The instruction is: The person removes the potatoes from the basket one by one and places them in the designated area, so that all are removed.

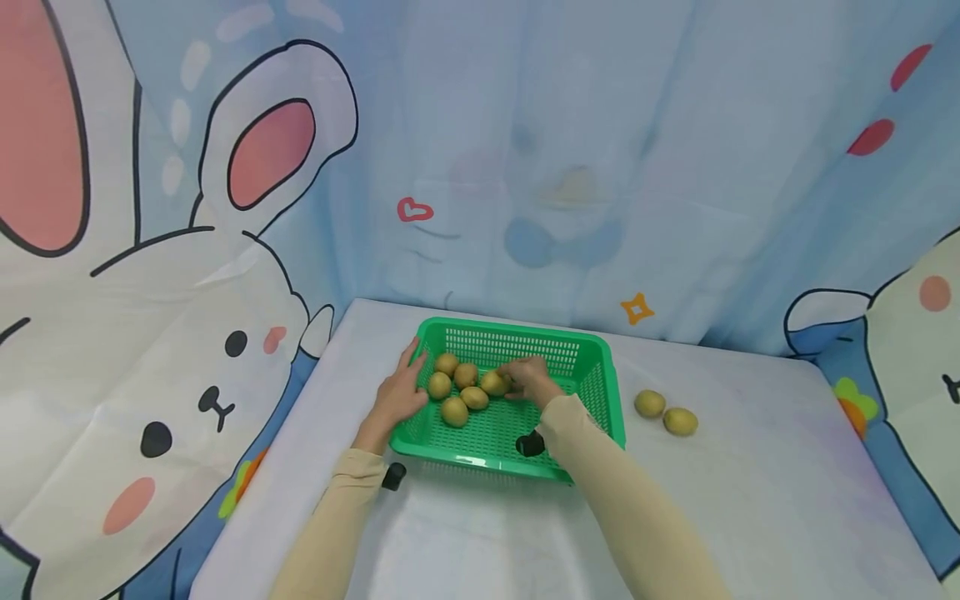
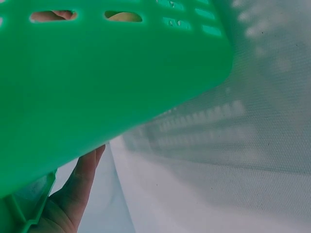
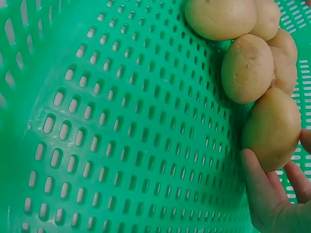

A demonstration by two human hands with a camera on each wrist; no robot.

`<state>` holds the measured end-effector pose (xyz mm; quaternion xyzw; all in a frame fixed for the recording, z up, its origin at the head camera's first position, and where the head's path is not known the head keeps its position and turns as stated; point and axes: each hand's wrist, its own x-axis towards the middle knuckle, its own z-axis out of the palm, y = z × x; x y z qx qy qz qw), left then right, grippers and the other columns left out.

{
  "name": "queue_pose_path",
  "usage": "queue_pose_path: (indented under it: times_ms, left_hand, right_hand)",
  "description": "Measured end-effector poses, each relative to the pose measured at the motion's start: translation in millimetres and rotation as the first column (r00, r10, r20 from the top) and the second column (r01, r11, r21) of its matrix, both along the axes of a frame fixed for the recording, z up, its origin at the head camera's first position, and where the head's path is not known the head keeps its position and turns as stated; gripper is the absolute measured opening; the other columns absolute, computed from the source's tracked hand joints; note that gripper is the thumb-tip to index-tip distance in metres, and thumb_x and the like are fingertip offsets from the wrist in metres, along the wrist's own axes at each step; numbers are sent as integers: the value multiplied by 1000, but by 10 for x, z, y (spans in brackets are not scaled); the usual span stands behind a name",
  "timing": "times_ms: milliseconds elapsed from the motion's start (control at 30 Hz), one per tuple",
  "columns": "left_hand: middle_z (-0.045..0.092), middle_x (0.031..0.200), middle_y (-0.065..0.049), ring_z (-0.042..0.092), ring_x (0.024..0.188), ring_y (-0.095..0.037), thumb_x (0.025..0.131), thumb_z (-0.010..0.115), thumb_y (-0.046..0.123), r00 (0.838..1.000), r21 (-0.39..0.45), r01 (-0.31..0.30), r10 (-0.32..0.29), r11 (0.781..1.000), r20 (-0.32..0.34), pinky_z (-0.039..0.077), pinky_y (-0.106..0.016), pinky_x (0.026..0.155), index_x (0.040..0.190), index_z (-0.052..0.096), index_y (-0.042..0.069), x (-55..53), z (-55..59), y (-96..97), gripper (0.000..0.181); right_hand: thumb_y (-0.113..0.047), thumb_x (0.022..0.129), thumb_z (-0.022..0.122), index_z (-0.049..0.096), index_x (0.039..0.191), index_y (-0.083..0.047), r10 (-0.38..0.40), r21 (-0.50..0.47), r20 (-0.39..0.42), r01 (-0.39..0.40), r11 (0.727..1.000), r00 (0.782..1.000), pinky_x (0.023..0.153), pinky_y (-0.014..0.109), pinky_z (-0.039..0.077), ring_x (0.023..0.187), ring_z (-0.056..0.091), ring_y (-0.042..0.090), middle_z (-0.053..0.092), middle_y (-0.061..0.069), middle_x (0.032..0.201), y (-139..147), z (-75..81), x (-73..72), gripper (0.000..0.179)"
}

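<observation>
A green plastic basket (image 1: pixel 480 461) with slotted walls stands on the table. Several potatoes (image 1: pixel 454 412) lie together in its left half. Inside the basket, my right hand (image 1: pixel 531 380) holds one potato (image 3: pixel 273 128) between thumb and fingers, low over the slotted floor and touching its neighbours. My left hand (image 1: pixel 399 395) grips the basket's left rim, fingers spread along it and the thumb toward the inside. From the left wrist, part of that hand (image 2: pixel 73 194) shows beyond the green outer wall (image 2: pixel 97 87), which hides the rest.
Two more potatoes, one (image 1: pixel 649 403) and another (image 1: pixel 681 422), lie on the white tabletop (image 1: pixel 750 500) right of the basket. A blue printed curtain (image 1: pixel 480 167) hangs behind the table, and rabbit-patterned cloth (image 1: pixel 187 350) borders the left side.
</observation>
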<state>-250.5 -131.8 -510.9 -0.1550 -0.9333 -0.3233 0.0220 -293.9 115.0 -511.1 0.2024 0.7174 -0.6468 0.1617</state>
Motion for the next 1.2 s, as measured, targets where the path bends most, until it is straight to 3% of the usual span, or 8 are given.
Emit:
queue_pose_path:
  times_ms: [400,667,800,967,1200]
  left_hand:
    - [13,164,-11,51,72,-26,72,44,1,1000,-19,-7,7,1000,1,31,-29,51,150,36,-5,3,-3,27,78]
    - [12,164,-11,41,60,-20,73,44,0,1000,-17,0,1,1000,8,29,-29,50,149,36,-6,11,5,14,77]
    - [12,164,-10,35,55,-17,73,44,-1,1000,-11,-2,2,1000,6,28,-29,48,149,36,-6,12,18,12,76]
    - [10,165,-10,29,51,-16,74,44,0,1000,-15,-1,2,1000,23,28,-28,48,150,34,-5,16,28,17,77]
    - [12,165,-11,37,56,-20,72,43,0,1000,-5,-7,7,1000,27,29,-30,49,149,36,-6,23,35,25,78]
  right_hand:
    - [-5,84,73,57,126,7,15,31,-37,-14,999,999,90,48,52,117,56,42,54,25,131,-39,22,78,46]
    - [-8,84,75,53,127,9,20,55,-41,-17,998,999,85,43,55,114,59,41,55,26,128,-6,-55,64,51]
    - [-10,84,75,55,125,9,73,72,-64,-69,995,995,84,43,55,113,60,40,56,26,127,75,-52,62,50]
    - [-12,87,73,63,118,10,190,95,-122,-179,979,974,85,46,55,110,62,38,61,26,122,250,39,58,40]
    - [-14,90,70,63,121,10,282,114,-197,-264,958,939,90,48,52,110,61,37,60,25,123,536,244,76,39]
